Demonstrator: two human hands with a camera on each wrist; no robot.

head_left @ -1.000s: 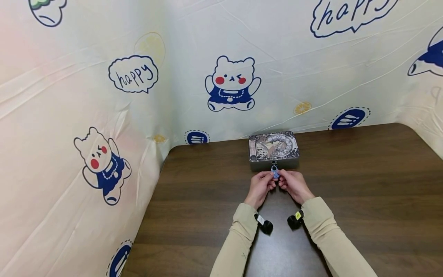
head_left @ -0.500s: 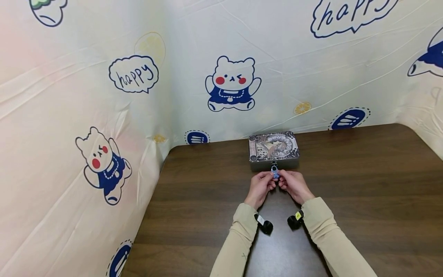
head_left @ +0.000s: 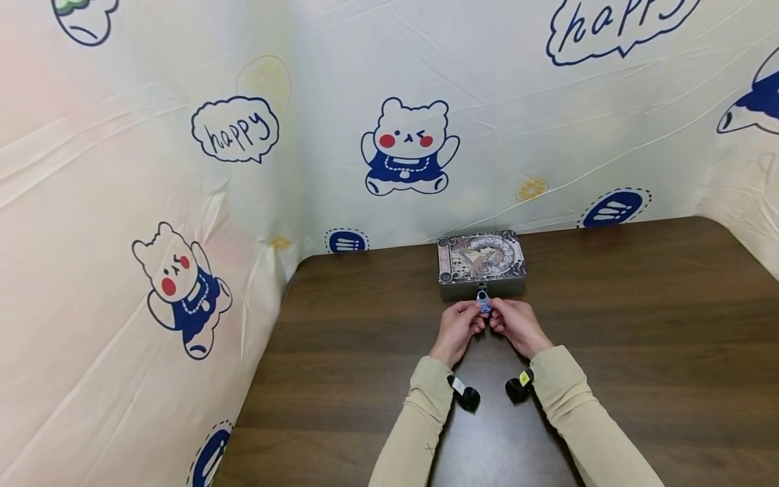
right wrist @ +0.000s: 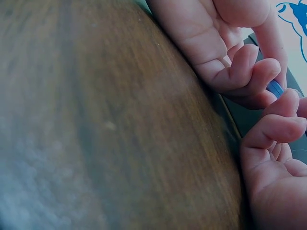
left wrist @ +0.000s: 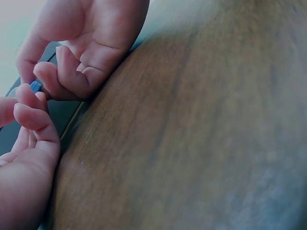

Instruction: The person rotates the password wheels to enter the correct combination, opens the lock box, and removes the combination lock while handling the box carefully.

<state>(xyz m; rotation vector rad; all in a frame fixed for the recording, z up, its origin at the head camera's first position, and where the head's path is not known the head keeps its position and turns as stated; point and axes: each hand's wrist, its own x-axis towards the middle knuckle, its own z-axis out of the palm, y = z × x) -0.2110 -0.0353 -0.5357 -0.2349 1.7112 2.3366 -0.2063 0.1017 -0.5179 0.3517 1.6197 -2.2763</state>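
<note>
A tin box (head_left: 481,258) with an ornate printed lid and dark sides stands at the table's back edge, lid down. From the clasp on its front hangs a small blue padlock (head_left: 483,304), its shackle uppermost. My left hand (head_left: 455,330) pinches the padlock's left side between thumb and fingers, while my right hand (head_left: 517,326) pinches the right side. Both wrist views show only a sliver of the blue padlock body (left wrist: 36,86) between the curled fingers; the fingertips hide the rest.
The brown wooden table (head_left: 353,379) extends to both sides of the box. Behind it hangs a pale cloth (head_left: 328,122) printed with cartoon bears, meeting the table's back edge. Small black wrist cameras (head_left: 468,399) sit at the inner side of both sleeves.
</note>
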